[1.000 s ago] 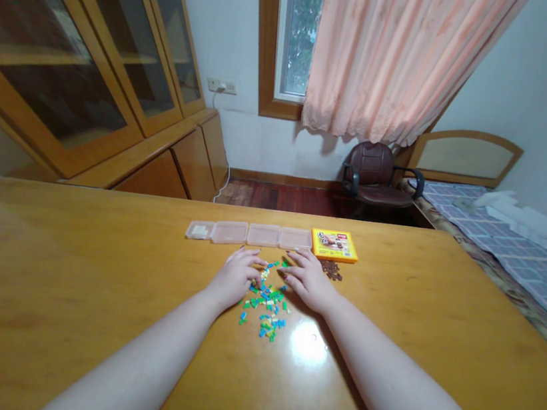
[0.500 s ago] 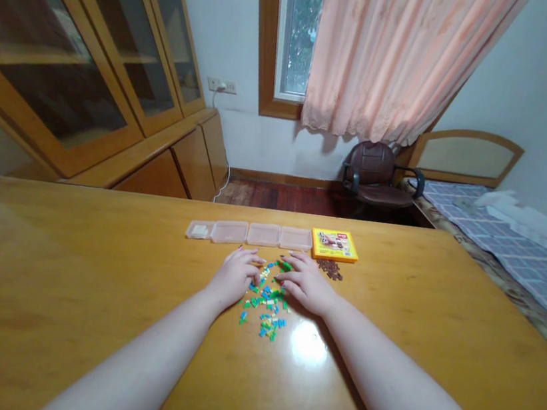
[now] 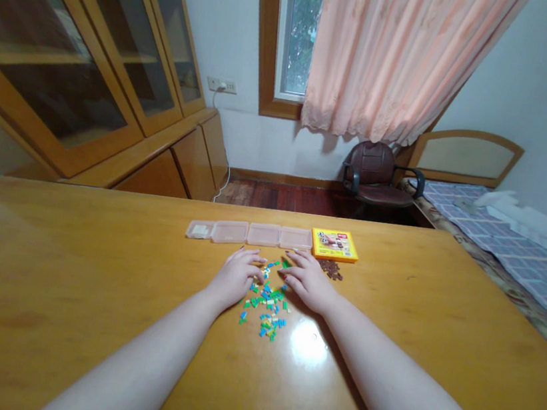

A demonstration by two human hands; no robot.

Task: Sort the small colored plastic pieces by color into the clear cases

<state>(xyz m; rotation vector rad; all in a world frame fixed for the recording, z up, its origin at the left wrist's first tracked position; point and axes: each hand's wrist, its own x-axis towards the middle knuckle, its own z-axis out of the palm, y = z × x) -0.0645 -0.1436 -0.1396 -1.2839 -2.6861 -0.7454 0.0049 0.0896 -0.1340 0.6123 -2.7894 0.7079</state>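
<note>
A loose scatter of small building bricks (image 3: pixel 268 302) in blue, green and pale yellow lies on the wooden table (image 3: pixel 91 288). At its left edge my left hand (image 3: pixel 238 276) reaches in with fingers apart, the tips beside a few pale and blue pieces. My right hand (image 3: pixel 309 282) is spread on the opposite side, and its fingers partly cover some green pieces. Nothing shows held in either hand. Just beyond my right hand is a small heap of brown bricks (image 3: pixel 330 269).
Shallow clear plastic trays (image 3: pixel 263 235) stand in a row past the hands; the small leftmost tray (image 3: pixel 198 229) has something whitish in it. A yellow box (image 3: pixel 335 245) adjoins the row on the right. Behind the table are a brown chair (image 3: pixel 376 171) and a glass-door cabinet (image 3: pixel 123 44).
The fingers of both hands have shifted slightly among the bricks, and a few pieces by the fingertips sit differently. The trays, box and brown heap are unmoved.
</note>
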